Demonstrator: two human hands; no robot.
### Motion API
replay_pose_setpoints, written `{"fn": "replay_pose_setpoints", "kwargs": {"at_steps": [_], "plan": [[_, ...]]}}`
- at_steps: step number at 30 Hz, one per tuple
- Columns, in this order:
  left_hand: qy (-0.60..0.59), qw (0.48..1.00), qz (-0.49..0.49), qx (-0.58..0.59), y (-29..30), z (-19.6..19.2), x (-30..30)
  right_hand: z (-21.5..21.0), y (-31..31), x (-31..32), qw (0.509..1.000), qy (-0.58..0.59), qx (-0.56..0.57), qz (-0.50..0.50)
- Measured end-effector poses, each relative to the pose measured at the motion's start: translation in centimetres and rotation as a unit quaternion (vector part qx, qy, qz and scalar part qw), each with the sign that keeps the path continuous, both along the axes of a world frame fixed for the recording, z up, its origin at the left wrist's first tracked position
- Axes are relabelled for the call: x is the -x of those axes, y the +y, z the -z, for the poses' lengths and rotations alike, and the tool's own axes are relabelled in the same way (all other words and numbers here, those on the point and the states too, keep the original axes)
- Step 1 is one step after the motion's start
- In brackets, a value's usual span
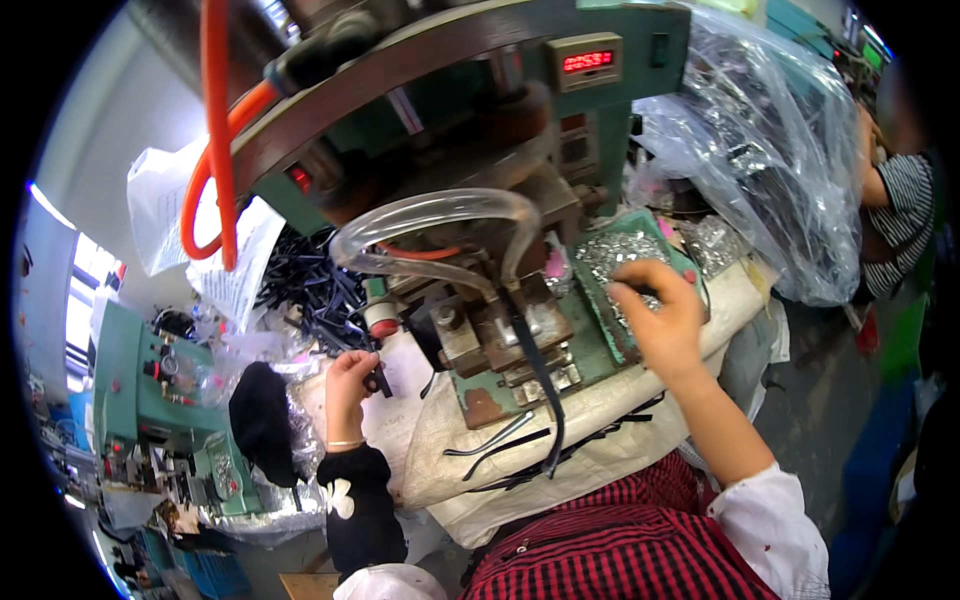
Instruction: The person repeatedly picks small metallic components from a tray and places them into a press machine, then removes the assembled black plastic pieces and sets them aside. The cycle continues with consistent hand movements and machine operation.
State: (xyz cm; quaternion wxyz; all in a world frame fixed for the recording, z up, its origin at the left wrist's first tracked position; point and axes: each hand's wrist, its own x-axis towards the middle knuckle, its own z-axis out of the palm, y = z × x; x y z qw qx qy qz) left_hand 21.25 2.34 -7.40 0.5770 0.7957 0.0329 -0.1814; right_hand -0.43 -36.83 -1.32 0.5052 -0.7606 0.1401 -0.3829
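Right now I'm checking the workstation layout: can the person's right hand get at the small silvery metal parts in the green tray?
Probably yes: the right hand already hangs over the green tray, fingers spread above the silvery metal parts, nothing between them.

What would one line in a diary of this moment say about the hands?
left hand: pinching thin black strip | right hand: reaching into green tray of small silvery metal pieces | green press machine: black strip threaded through

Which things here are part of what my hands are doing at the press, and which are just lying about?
In hand:
- right hand, in the tray of small metal parts
- left hand, holding a dark piece by the black strips
- black strap on the press

Lying about:
- plastic bag
- papers
- orange hose
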Motion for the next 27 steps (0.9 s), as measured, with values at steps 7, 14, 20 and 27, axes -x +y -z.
{"fn": "replay_pose_setpoints", "kwargs": {"at_steps": [7, 14, 20, 27], "plan": [[-0.223, 0.940, -0.085, 0.244, -8.0, -8.3, 9.5, -3.3, 6.2, -3.6, 0.989, -0.070, -0.034, -0.128], [-0.540, 0.828, 0.010, 0.152, -13.6, -16.2, 11.5, -5.7, 8.3, -3.1, 0.932, -0.051, -0.291, -0.209], [-0.558, 0.801, 0.095, 0.195, -14.6, -15.0, 14.1, -7.2, 7.6, -0.6, 0.923, -0.022, -0.263, -0.280], [-0.749, 0.612, 0.253, -0.035, -17.3, -11.4, 14.9, -0.4, -1.2, -0.9, 0.931, 0.213, 0.290, 0.061]]}}
